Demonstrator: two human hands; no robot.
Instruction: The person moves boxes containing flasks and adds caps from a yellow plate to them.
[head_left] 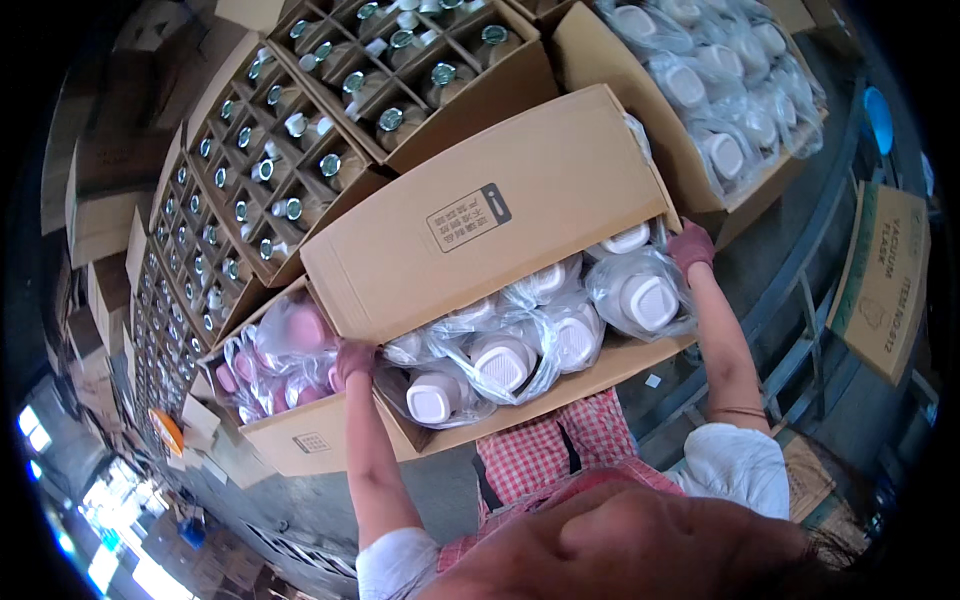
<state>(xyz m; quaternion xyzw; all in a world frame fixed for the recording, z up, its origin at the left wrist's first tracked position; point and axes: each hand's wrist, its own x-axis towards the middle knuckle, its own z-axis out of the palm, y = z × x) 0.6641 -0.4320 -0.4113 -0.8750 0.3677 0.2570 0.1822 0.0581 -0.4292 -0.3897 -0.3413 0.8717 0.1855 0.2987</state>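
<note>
Right before me stands an open cardboard carton (600, 374) filled with white flasks (503, 362), each wrapped in clear plastic. Its long printed flap (480, 205) lies slanted over the far rows. My left hand (356, 364), in a dark pink glove, is closed on the carton's left end, by the flap's near corner. At the right end, my right hand (690, 247), gloved the same way, grips the carton's edge near the flap's other corner. Both hands' fingertips are partly hidden. Beside my left hand, another carton (300, 437) holds pink plastic-wrapped flasks (300, 330).
Divided cartons (455, 120) of bottles with shiny tops reach far to the left. At the far right is a carton (590, 60) of wrapped white pieces. A metal frame (800, 300) runs along the right, with a flat brown carton (880, 285) beyond it.
</note>
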